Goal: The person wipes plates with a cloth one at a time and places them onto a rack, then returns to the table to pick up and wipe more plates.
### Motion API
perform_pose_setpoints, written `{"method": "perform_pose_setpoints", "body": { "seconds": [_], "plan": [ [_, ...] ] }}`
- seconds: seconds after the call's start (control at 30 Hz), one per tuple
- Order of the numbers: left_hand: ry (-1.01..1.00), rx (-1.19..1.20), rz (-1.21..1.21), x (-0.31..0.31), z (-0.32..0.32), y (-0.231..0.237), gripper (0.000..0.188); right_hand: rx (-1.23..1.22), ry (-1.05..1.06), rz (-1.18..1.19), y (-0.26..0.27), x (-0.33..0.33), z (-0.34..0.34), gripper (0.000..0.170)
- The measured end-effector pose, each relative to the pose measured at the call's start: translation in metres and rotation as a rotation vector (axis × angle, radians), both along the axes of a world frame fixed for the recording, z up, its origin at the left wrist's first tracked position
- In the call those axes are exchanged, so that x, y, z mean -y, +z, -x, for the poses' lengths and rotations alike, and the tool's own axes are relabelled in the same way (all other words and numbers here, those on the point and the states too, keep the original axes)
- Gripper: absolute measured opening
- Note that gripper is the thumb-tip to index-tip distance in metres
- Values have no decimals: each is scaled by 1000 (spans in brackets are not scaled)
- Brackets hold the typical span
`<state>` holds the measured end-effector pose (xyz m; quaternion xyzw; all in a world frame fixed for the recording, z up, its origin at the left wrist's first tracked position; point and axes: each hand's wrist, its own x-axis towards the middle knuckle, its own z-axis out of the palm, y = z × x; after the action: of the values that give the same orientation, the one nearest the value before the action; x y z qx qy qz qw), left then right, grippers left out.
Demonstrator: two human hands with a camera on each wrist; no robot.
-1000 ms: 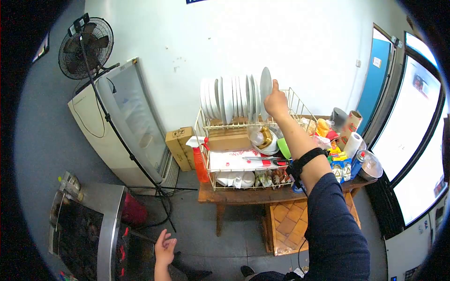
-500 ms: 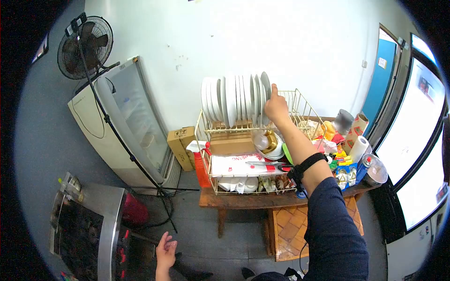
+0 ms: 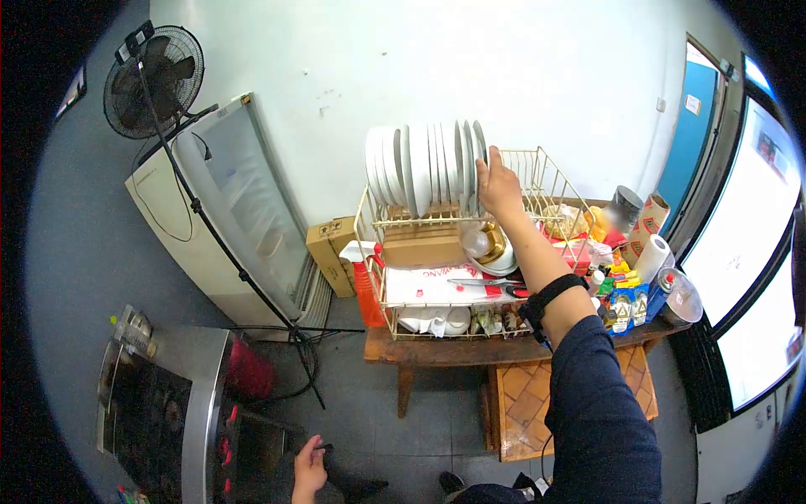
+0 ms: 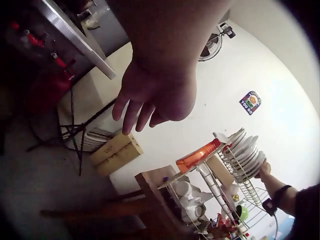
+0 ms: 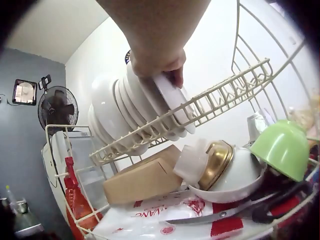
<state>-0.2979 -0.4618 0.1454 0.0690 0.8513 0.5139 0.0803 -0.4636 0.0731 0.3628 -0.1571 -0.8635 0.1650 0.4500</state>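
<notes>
White plates [image 3: 420, 168] stand on edge in a row along the top tier of a cream wire rack [image 3: 537, 181]. At the row's right end, my right hand [image 3: 501, 186] is at the last plate. In the right wrist view, my right hand [image 5: 159, 62] pinches that plate's [image 5: 172, 97] upper edge, its lower edge down among the rack's wires. My left hand [image 3: 309, 470] hangs low, well away from the rack, holding nothing. In the left wrist view, my left hand [image 4: 157, 95] has its fingers loosely extended.
Below the plates lie a cardboard box [image 3: 424, 245], scissors [image 3: 487, 282] and a green bowl [image 5: 284, 149]. A red spray bottle [image 3: 363, 286] stands at the rack's left side. Packets and a paper roll [image 3: 652, 256] crowd the wooden table's right. A tripod [image 3: 243, 275] stands left.
The plate in my right hand has moved left and down, from standing apart to close against the row. My left hand has shifted slightly right and down. The head view has shifted a little.
</notes>
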Motion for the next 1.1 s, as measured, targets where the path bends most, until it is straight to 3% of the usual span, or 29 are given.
{"method": "perform_pose_setpoints", "body": {
  "seconds": [0.2, 0.23, 0.33, 0.37, 0.4, 0.43, 0.5, 0.53, 0.6, 0.63, 0.67, 0.7, 0.73, 0.77, 0.8, 0.83, 0.87, 0.9, 0.93, 0.97, 1.0, 1.03, 1.07, 1.1],
  "plan": [
    [-26, 68, 203, 41, -35, -35, 34, -18, 33, 101, -5, -2, -5, 56],
    [-75, 175, 325, 43, -47, -27, 43, -10, 25, 108, -7, -1, -7, 59],
    [4, 421, 339, 64, -80, -44, 46, -13, 34, 206, -16, -5, -6, 61],
    [66, 330, 316, 126, -97, -147, 39, 0, 19, 261, -23, -12, 0, 64],
    [75, 439, 382, 123, -119, -140, 38, 2, -27, 208, -30, -17, 2, 65],
    [97, 557, 439, 112, -132, -118, 38, -125, -125, 87, -42, -22, 7, 47],
    [202, 677, 453, 114, -167, -91, 41, -108, -193, -686, -63, -38, -11, 35],
    [277, 667, 422, 123, -191, -96, 45, -455, 189, 99, -66, -19, -19, 33],
    [225, 585, 481, 168, -256, -146, 44, -437, 289, -172, -87, 26, -73, 29],
    [307, 647, 564, 175, -286, -147, 45, -246, -36, -400, -116, 39, -102, 44],
    [390, 714, 641, 180, -314, -145, 45, -201, 296, 11, -125, 92, -137, 43],
    [394, 687, 666, 202, -375, -189, 46, -221, 527, 461, -135, 144, -171, 42],
    [399, 661, 691, 223, -434, -232, 47, 53, 462, 257, -178, 150, -192, 42],
    [403, 635, 716, 243, -490, -270, 47, 241, 538, 356, -217, 179, -220, 42],
    [504, 705, 636, 235, -526, -267, 48, 394, 645, 435, -247, 211, -245, 44],
    [611, 767, 557, 225, -562, -263, 49, 629, 750, 349, -277, 230, -271, 47],
    [730, 822, 464, 214, -596, -262, 49, 687, 863, 293, -324, 241, -295, 50],
    [748, 814, 472, 205, -627, -273, 49, 823, 935, 209, -322, 274, -321, 50],
    [772, 811, 478, 195, -663, -290, 48, 902, 1139, 98, -361, 278, -332, 50],
    [792, 811, 483, 182, -698, -301, 48, 1152, 1133, 183, -339, 313, -354, 49],
    [509, 761, 668, 172, -701, -263, 48, 1170, 1260, 182, -381, 321, -360, 48],
    [873, 858, 381, 157, -710, -244, 45, 1326, 1259, 128, -386, 345, -366, 48],
    [1090, 923, 162, 143, -733, -245, 43, 1483, 1238, 66, -390, 368, -375, 47],
    [1330, 950, -46, 130, -756, -248, 42, 1528, 1373, -238, -394, 395, -373, 43]
  ]
}}
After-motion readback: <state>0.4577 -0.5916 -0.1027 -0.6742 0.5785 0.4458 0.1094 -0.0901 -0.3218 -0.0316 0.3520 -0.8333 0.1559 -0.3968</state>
